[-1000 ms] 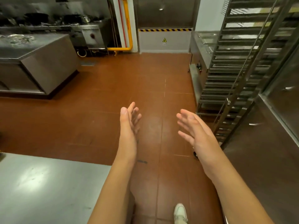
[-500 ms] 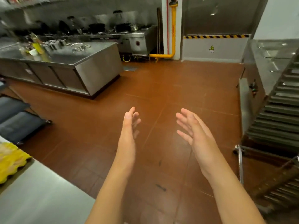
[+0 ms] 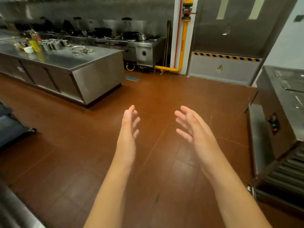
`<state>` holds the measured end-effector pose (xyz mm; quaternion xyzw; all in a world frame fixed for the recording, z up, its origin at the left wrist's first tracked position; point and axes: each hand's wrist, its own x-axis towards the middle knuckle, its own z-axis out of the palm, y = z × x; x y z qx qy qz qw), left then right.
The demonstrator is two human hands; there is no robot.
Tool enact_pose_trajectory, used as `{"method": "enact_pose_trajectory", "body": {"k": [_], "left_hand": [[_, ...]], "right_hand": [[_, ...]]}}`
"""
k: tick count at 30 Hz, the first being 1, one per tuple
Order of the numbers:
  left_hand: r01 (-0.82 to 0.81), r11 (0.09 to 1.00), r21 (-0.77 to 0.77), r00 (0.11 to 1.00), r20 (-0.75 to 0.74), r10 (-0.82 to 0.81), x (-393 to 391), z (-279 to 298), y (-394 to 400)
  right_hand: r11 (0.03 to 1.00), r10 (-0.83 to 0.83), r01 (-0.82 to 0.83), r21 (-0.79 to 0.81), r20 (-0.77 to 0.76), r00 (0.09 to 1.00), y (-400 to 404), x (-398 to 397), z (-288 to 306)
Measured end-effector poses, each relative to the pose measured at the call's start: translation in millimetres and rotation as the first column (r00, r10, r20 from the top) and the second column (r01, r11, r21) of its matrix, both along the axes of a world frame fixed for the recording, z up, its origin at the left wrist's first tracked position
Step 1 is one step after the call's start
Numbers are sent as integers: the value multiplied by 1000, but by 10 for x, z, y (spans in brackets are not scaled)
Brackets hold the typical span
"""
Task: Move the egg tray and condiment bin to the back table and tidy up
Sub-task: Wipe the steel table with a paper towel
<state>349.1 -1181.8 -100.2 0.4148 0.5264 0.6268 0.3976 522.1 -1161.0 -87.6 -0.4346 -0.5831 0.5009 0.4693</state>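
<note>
Head camera looks down at the left hand [image 3: 127,129] and right hand [image 3: 196,130], both spread wide with palms facing, holding nothing, above the shiny brown floor tiles [image 3: 156,96]. No egg tray or condiment bin shows. Blurry metal cups [image 3: 52,43] and a wire strainer [image 3: 79,50] sit on the steel counter [image 3: 65,60].

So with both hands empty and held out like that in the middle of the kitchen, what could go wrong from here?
Both the left hand and right hand are open and hold nothing, over the floor.

1. The view is blurred, which suggests quick turning; a hip could clip the steel counter corner at lower left.
2. The tray rack at lower right stands close by.
3. The floor looks glossy, possibly slippery.
</note>
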Motion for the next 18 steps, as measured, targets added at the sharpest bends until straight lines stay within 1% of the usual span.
{"method": "enact_pose_trajectory", "body": {"k": [4,6,8,15,18], "left_hand": [[55,998,-9,997,-49,-55,1,24,631],[60,998,-29,996,-61,-62,3,2,992],[65,997,-34,994,-81,-68,15,-19,1396],[21,999,-24,993,-115,-23,104,129,2697],[-21,1000,-1,992,-124,21,52,183,3181]], "right_hand": [[999,-18,18,-29,10,1000,534,-30,-62],[997,-37,37,-65,8,999,876,-13,-109],[996,-53,54,-66,14,999,1268,13,-153],[994,-22,22,-104,5,1000,2646,97,-112],[994,41,-41,-101,4,999,3210,-5,-55]]}}
